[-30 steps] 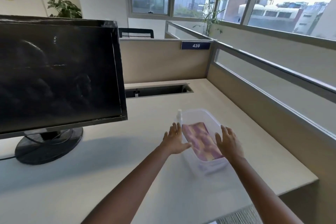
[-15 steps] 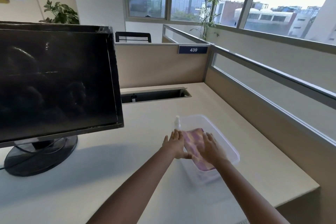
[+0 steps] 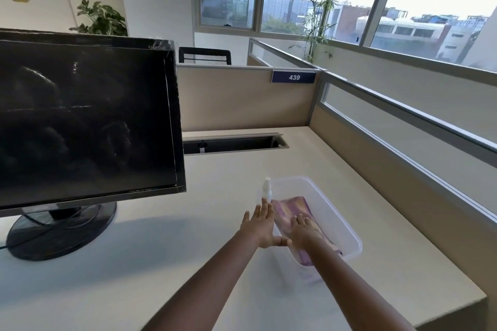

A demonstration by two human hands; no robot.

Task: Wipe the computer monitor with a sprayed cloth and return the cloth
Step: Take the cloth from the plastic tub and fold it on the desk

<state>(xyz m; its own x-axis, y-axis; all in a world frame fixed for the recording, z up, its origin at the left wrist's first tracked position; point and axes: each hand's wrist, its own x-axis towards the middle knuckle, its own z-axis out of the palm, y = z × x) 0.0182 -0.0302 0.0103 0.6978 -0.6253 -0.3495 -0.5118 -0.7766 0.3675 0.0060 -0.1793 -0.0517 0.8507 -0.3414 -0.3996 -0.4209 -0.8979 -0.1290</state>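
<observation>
A person's two bare forearms reached forward from the near edge of the view over a pale desk (image 3: 166, 263) in an office cubicle. The left hand (image 3: 260, 226) lay flat and open, fingers straight and together, thumb stretched to the right, pressed against the outside left wall of a clear plastic tub (image 3: 336, 212) that stood on the right half of the desk. The right hand (image 3: 304, 231) was inside the tub, palm down with its fingers spread loosely on a folded cloth (image 3: 291, 208) with purple and cream stripes; it rested on the cloth, and whether it gripped the fabric could not be told. The cloth lay along the bottom of the tub, its far end showing beyond the fingers and its near end showing past the wrist. A small white spray bottle (image 3: 267, 188) stood upright just beside the tub's far left corner, right beyond the left fingertips. On the left side of the desk stood the computer monitor (image 3: 86, 121), well apart from the tub, its dark switched-off screen showing faint smeary reflections, carried on a round black base (image 3: 59, 231). Behind the monitor a long cable slot (image 3: 234, 142) was cut into the far part of the desk. Beige partition walls enclosed the desk at the far and right sides, and a blue plate (image 3: 293, 77) on the far partition read 439. Beyond the partitions were potted plants, a black chair back and wide windows looking out on buildings.
</observation>
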